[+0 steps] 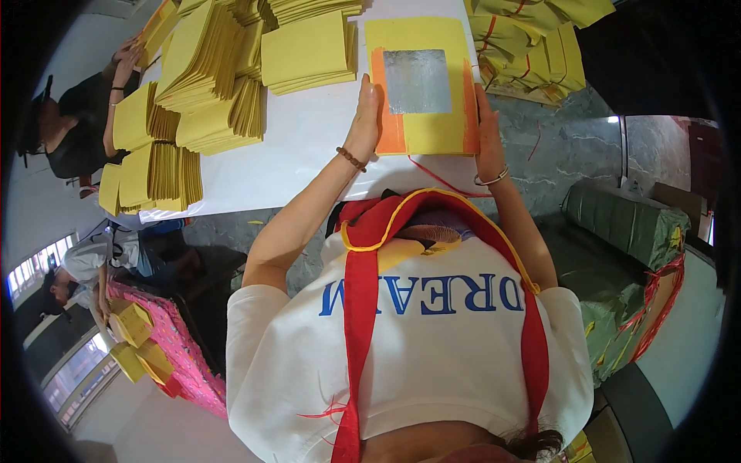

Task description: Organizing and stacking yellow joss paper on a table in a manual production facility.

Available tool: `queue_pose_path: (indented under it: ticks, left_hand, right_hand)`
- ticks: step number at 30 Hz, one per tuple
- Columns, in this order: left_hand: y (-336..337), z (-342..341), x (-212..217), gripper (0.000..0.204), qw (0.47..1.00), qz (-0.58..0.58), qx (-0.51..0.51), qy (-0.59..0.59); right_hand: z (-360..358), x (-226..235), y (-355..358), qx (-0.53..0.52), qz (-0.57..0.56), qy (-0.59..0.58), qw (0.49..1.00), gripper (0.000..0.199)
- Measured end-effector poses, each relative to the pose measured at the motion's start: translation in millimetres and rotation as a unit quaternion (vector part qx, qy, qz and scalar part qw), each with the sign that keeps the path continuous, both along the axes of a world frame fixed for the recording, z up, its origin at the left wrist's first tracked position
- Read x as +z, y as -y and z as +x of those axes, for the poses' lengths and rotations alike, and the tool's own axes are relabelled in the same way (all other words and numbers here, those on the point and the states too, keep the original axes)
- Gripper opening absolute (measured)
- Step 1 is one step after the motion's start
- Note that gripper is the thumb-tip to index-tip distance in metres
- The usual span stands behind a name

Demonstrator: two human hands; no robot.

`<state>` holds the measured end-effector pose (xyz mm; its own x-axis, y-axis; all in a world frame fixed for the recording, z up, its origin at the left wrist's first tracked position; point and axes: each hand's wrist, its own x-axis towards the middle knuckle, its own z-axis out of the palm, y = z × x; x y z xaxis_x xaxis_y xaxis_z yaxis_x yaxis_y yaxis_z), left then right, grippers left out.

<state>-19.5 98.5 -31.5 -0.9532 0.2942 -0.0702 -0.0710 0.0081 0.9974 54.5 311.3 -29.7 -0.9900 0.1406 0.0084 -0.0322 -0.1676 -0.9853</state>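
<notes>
A stack of yellow joss paper (432, 135), with a silver square and an orange band along each side, lies at the edge of the white table (309, 139). My left hand (366, 119) lies flat against its left side, thumb up along the edge. Against the right side rests my right hand (488, 139), its fingers stretched along the edge and partly hidden. The stack is held between both palms. A thin red string (440, 174) trails from below the stack toward my right wrist.
Folded yellow paper bundles (204, 69) are piled on the table to the left. Tied yellow bundles (532, 54) sit at the far right. A co-worker (81, 127) handles paper at far left; another person (96, 262) works at a pink-covered table (174, 332). Green wrapped packages (625, 224) stand right.
</notes>
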Motion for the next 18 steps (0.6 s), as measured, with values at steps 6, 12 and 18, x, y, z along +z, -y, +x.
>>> queue_pose_path:
  ticks: [6, 12, 18]
  left_hand:
    - [18.7, 8.2, 33.4, 0.047, 0.932, -0.228, -0.006, -0.283]
    - [26.6, 28.0, 67.7, 0.033, 0.778, -0.328, -0.252, -0.473]
    - [25.5, 19.2, 65.1, 0.023, 0.764, -0.293, -0.238, -0.524]
  right_hand:
    - [1.9, 8.4, -18.4, -0.016, 0.237, -0.116, 0.965, 0.044]
    - [2.3, 10.2, -24.3, 0.009, 0.408, -0.153, 0.9, 0.029]
    - [4.7, 8.4, -18.6, 0.021, 0.304, -0.096, 0.947, 0.027]
